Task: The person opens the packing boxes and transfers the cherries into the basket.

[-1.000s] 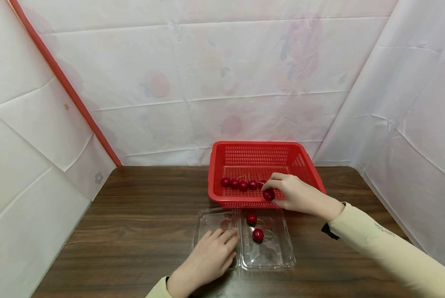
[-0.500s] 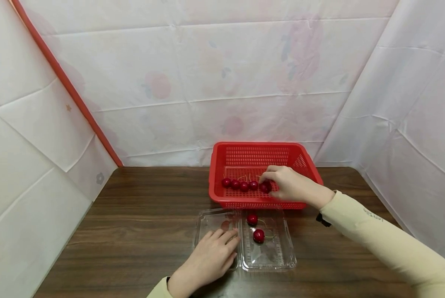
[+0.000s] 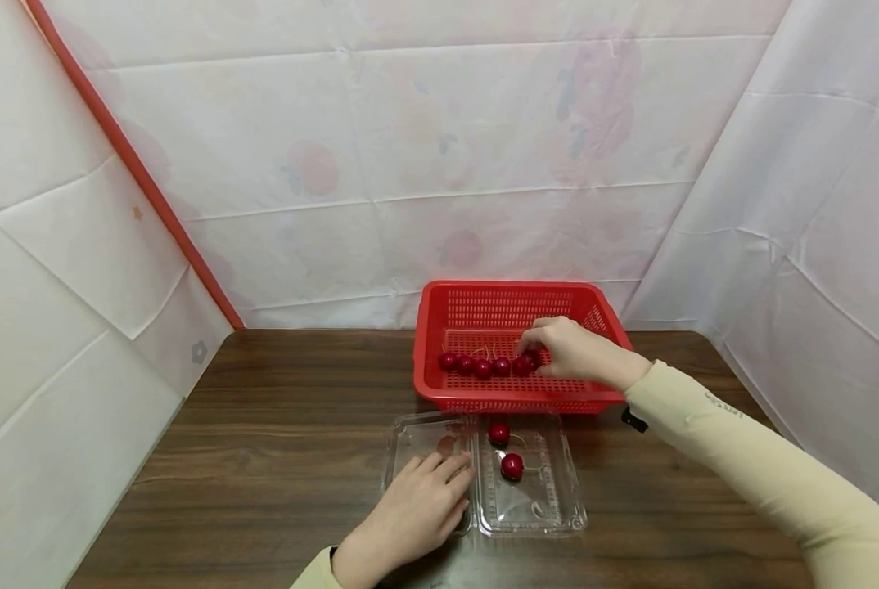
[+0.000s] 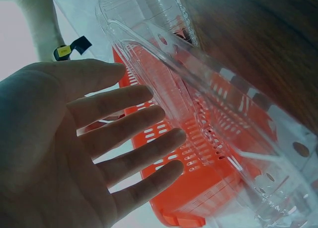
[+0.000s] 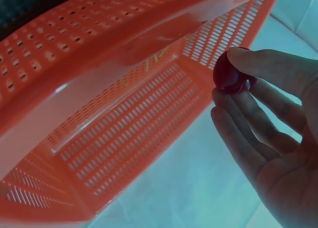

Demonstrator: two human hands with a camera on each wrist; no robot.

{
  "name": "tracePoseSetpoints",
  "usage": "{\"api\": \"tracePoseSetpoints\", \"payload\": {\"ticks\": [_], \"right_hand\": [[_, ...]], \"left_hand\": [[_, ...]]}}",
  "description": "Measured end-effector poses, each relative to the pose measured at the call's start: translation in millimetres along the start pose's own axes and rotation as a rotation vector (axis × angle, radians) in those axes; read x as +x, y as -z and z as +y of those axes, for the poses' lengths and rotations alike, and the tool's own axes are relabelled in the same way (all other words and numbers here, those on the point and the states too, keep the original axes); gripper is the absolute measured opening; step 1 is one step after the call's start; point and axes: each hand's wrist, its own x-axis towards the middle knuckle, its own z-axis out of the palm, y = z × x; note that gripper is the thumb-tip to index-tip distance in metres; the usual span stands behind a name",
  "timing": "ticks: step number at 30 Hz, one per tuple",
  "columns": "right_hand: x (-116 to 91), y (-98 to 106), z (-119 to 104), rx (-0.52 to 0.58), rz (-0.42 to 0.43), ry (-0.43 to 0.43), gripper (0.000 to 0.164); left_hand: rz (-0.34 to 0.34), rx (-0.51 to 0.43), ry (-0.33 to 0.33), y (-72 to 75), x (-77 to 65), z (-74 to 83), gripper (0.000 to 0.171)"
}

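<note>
On the tabletop (image 3: 263,458) stands a red basket (image 3: 513,396) at the far side, with an open clear box (image 3: 516,503) on its near side. The left hand (image 3: 421,503) lies over the box's left half, fingers straight, holding nothing. The right hand (image 3: 578,350) is inside the basket, thumb and fingers pinching a cherry (image 5: 229,75) right of other cherries (image 3: 484,369). Two stemmed cherries (image 3: 511,466) lie in the box's right half.

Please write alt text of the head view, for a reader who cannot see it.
A right hand holds a cherry in a red basket, at the right end of a row of cherries. Nearer, the left hand lies over one half of an open clear box; the other half holds two cherries.
</note>
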Motion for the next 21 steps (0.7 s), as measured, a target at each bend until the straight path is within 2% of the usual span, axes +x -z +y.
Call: {"api": "tracePoseSetpoints", "payload": {"ticks": [9, 21], "right_hand": [[7, -1, 10, -0.01, -0.022, -0.009, 0.031], [22, 1, 18, -0.043, -0.1, -0.047, 0.026]], "left_hand": [[0.004, 0.0, 0.004, 0.7, -0.2, -0.4, 0.032], [0.009, 0.009, 0.003, -0.7, 0.2, -0.4, 0.033]]}}
